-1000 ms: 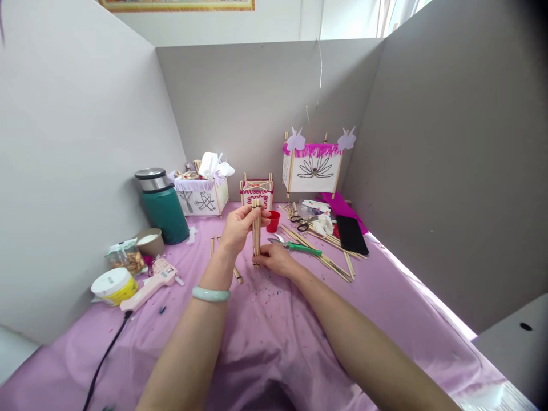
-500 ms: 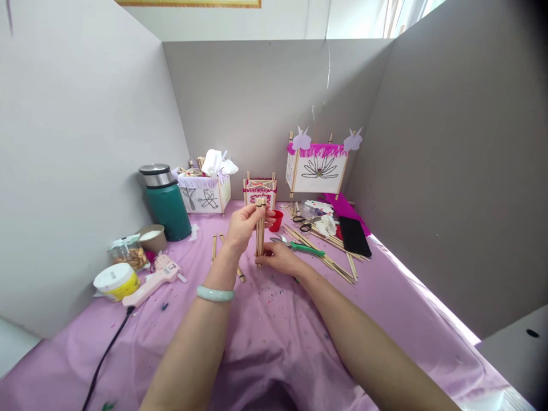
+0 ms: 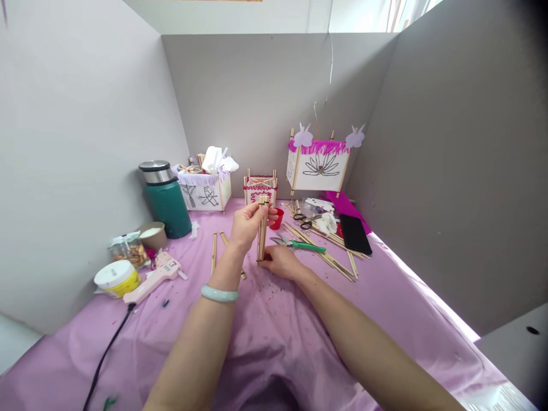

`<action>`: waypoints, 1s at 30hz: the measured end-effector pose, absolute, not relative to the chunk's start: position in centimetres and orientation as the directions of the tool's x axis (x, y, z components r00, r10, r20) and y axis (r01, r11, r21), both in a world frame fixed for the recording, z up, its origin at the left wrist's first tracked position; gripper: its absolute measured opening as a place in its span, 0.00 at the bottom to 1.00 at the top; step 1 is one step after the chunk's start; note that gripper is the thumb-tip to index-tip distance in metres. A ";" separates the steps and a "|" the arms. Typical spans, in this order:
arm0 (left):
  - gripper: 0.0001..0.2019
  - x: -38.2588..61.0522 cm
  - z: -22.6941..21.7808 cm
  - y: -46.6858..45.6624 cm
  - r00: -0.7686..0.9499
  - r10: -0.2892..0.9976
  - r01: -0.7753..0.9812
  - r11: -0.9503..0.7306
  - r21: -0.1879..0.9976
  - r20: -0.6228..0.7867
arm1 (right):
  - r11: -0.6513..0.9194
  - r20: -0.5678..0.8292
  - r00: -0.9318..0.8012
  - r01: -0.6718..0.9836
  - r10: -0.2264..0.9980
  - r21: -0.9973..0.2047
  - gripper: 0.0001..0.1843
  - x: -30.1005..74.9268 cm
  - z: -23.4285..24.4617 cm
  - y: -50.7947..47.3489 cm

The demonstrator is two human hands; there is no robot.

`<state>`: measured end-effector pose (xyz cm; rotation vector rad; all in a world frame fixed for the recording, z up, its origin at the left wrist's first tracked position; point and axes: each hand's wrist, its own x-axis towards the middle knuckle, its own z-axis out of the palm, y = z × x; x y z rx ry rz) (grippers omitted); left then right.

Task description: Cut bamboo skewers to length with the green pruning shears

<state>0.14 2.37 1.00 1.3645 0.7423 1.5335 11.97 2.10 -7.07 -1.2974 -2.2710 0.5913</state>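
Observation:
A bundle of thin wooden sticks [image 3: 262, 231] with dark bands near its ends stands upright above the cloth. My left hand [image 3: 247, 224] is closed round its upper part, thumb in front. At its lower end my right hand [image 3: 278, 261] pinches the sticks between thumb and fingers, with some fingers hidden. Behind the bundle are a red cup [image 3: 277, 219] and a small lantern frame [image 3: 260, 188] with pink trim. To the left, a few loose sticks [image 3: 214, 251] lie on the cloth, partly covered by my left forearm.
Green-handled pliers [image 3: 308, 246], several sticks [image 3: 334, 262], scissors [image 3: 303, 222] and a black phone [image 3: 355, 235] lie right. A glue gun [image 3: 154, 278], a tub [image 3: 117, 278] and a green bottle [image 3: 168, 208] stand left. A white lantern [image 3: 319, 171] hangs at the back.
Both hands and the stick bundle have shifted slightly to the right in view. My right fingers sit less far across the bundle's lower end.

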 end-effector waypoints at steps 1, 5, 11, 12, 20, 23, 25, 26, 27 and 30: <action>0.18 0.2 1.0 2.3 0.048 0.907 -0.237 -0.396 0.887 0.418 | 0.458 0.177 -0.444 0.673 0.878 -0.581 0.02 12.0 -7.2 2.1; 0.18 0.3 1.1 2.3 0.070 0.904 -0.224 -0.397 0.890 0.421 | 0.426 0.173 -0.421 0.635 0.890 -0.644 0.02 12.0 -7.7 2.3; 0.18 0.1 0.9 2.5 0.052 0.903 -0.236 -0.403 0.884 0.426 | 0.391 0.143 -0.411 0.621 0.900 -0.679 0.03 11.9 -7.1 2.1; 0.18 0.0 0.9 2.6 0.046 0.904 -0.239 -0.403 0.884 0.425 | 0.376 0.125 -0.408 0.622 0.904 -0.687 0.03 11.9 -6.8 2.0; 0.19 -0.1 0.9 2.7 0.037 0.904 -0.257 -0.403 0.878 0.426 | 0.382 0.098 -0.401 0.728 0.911 -0.570 0.09 12.8 -5.9 2.2; 0.19 0.1 0.9 2.6 0.036 0.904 -0.249 -0.405 0.880 0.427 | 0.393 0.102 -0.405 0.749 0.909 -0.533 0.07 12.4 -6.7 2.1; 0.18 0.2 1.0 2.6 0.040 0.905 -0.243 -0.402 0.883 0.423 | 0.378 0.124 -0.376 0.740 0.918 -0.557 0.06 12.0 -7.3 2.0; 0.18 0.2 1.0 2.6 0.043 0.906 -0.241 -0.401 0.884 0.422 | 0.369 0.135 -0.359 0.735 0.924 -0.569 0.06 11.8 -7.4 1.9; 0.18 0.3 1.0 2.5 0.045 0.906 -0.238 -0.400 0.885 0.421 | 0.360 0.141 -0.345 0.730 0.928 -0.582 0.06 11.7 -7.5 1.9; 0.18 0.2 1.0 2.5 0.049 0.907 -0.231 -0.398 0.888 0.419 | 0.349 0.150 -0.330 0.708 0.932 -0.615 0.05 11.8 -7.3 2.0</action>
